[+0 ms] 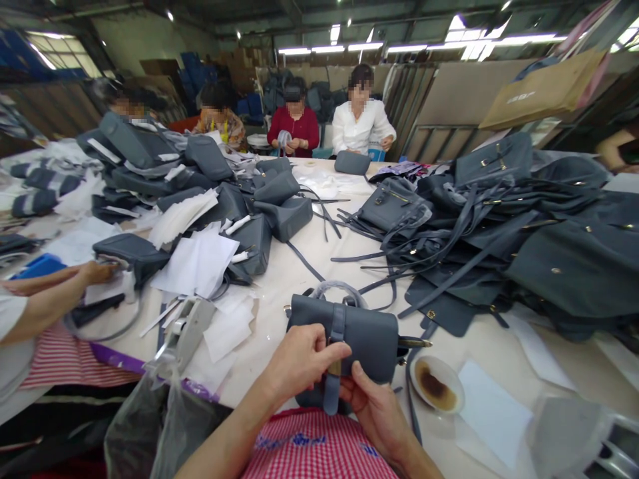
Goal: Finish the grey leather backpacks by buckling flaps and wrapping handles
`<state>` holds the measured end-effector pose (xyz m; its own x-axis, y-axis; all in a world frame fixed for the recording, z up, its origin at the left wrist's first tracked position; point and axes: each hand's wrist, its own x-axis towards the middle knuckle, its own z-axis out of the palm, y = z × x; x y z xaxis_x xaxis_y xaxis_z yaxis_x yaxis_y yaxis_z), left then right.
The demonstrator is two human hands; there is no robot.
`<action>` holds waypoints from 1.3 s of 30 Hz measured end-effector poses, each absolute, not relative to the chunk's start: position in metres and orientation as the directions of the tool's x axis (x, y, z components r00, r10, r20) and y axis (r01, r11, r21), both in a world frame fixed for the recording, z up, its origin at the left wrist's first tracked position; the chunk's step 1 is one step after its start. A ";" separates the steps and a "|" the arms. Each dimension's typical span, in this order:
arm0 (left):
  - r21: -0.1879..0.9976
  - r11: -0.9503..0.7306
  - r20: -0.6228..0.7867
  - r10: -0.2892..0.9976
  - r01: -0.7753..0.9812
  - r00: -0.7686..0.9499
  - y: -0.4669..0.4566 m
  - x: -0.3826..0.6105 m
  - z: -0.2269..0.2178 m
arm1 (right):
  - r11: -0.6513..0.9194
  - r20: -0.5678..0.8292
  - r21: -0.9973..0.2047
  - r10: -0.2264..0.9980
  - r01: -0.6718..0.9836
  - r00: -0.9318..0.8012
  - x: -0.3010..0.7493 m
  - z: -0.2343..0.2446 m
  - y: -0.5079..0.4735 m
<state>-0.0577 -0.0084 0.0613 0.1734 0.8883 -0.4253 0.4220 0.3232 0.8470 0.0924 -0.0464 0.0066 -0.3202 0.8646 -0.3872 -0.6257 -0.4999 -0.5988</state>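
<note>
A small slate-blue handbag (367, 332) stands at the near edge of the table in front of me. A blue strap (333, 386) runs down its front flap. My left hand (299, 362) is closed, thumb and fingers pinching the strap near its gold buckle. My right hand (374, 406) is closed on the strap's lower part from below and steadies the bag. A wrapped handle (339, 287) arches behind the bag's top.
A small dish of brown glue (438, 384) with a brush sits right of the bag. Piles of blue bags and straps (499, 226) fill the right and far left. White paper sheets (197, 263) lie left. A co-worker's arm (54, 293) reaches in at left; several people sit opposite.
</note>
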 end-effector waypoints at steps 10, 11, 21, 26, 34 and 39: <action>0.923 0.358 -0.384 0.876 0.140 0.291 -0.015 -0.067 0.046 | -0.559 -0.481 -0.509 0.815 -0.655 -0.322 0.098 0.004 -0.048; 0.933 0.334 -0.358 0.890 0.132 0.281 -0.018 -0.068 0.047 | -0.569 -0.494 -0.498 0.806 -0.654 -0.325 0.098 0.006 -0.047; 0.625 -0.593 0.388 0.801 0.508 0.456 -0.046 -0.073 0.053 | -0.548 -0.518 -0.482 0.808 -0.684 -0.282 0.099 0.027 -0.047; 0.453 -0.680 0.456 0.732 0.576 0.506 -0.050 -0.072 0.056 | -0.543 -0.510 -0.496 0.814 -0.678 -0.278 0.098 0.031 -0.048; 0.454 -0.592 0.295 0.805 0.666 0.515 -0.025 -0.077 0.079 | -0.555 -0.507 -0.531 0.814 -0.640 -0.285 0.103 0.032 -0.055; 0.413 -0.686 0.257 0.719 0.599 0.646 -0.003 -0.075 0.089 | -0.531 -0.462 -0.555 0.837 -0.640 -0.294 0.106 0.031 -0.059</action>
<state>-0.0747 -0.0027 0.0886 0.6459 0.7188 0.2570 0.5992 -0.6860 0.4127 0.1061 -0.0592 0.0313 -0.2937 0.8367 -0.4621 -0.6405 -0.5312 -0.5546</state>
